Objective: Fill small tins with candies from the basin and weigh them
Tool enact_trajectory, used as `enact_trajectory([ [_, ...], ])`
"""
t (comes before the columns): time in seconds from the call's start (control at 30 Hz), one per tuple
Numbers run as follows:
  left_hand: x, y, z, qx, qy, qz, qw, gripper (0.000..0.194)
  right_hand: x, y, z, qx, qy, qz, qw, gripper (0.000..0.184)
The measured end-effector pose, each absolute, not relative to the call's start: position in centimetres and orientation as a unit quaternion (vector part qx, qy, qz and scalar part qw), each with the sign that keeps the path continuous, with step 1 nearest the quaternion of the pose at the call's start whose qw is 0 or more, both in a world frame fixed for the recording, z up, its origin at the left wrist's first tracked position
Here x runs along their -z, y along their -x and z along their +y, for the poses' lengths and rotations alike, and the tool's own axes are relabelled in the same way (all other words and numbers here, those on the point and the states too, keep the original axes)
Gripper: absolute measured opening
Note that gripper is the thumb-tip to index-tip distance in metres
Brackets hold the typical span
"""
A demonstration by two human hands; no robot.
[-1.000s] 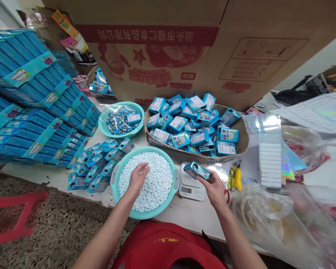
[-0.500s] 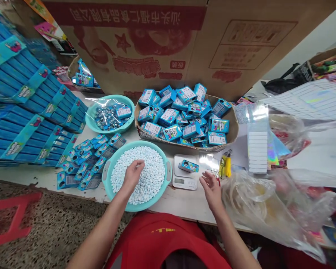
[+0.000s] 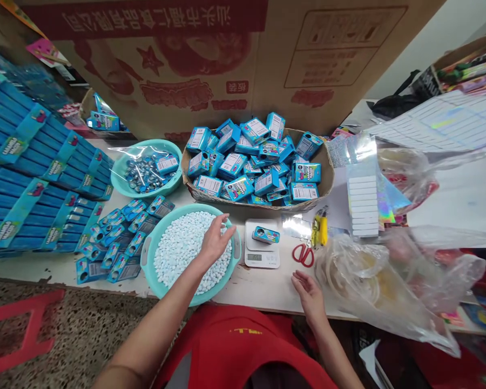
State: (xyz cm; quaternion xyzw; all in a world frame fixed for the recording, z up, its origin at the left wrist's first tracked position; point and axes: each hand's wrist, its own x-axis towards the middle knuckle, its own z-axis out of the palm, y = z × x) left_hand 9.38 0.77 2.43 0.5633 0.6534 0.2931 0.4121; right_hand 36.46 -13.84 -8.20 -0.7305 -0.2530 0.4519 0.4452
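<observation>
1 blue candy carton (image 3: 266, 235) atop the digital scale (image 3: 267, 260) may topple if the half-open left hand (image 3: 215, 239), contents unclear, or loosely open, seemingly empty right hand (image 3: 310, 296) bumps it.

White table (image 3: 263, 292) beneath two turquoise basins (image 3: 150, 270), digital scale (image 3: 263, 250), red-handled scissors (image 3: 303, 255), cardboard tray (image 3: 325, 181) and small blue boxes (image 3: 135, 243).
</observation>
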Motion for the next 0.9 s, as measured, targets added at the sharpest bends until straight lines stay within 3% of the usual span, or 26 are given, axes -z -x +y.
enact_trajectory([
  [0.4,-2.7,-15.2,3.6,-0.117,-0.781,0.513,0.336,0.04,7.9,-37.3,-16.2,-0.472,0.742,-0.211,0.427,0.049],
  [0.57,-0.9,-16.8,3.4,-0.053,-0.826,0.441,0.346,0.034,6.9,-35.6,-13.6,-0.452,0.735,-0.261,0.432,0.061],
  [0.67,-0.6,-16.6,2.3,-0.109,-0.794,0.416,0.429,0.03,4.4,-34.3,-10.4,-0.382,0.702,-0.417,0.433,0.067],
  [0.73,-0.9,-15.9,1.0,-0.178,-0.723,0.412,0.524,0.034,2.1,-33.4,-8.3,-0.349,0.666,-0.517,0.409,0.055],
  [0.83,-1.9,-14.6,-0.9,-0.335,-0.476,0.449,0.677,0.044,-1.6,-31.9,-6.6,-0.341,0.614,-0.612,0.363,0.035],
  [0.9,-2.7,-14.1,-1.6,-0.444,-0.271,0.44,0.732,0.049,-3.6,-30.8,-6.2,-0.317,0.588,-0.657,0.35,0.03],
])
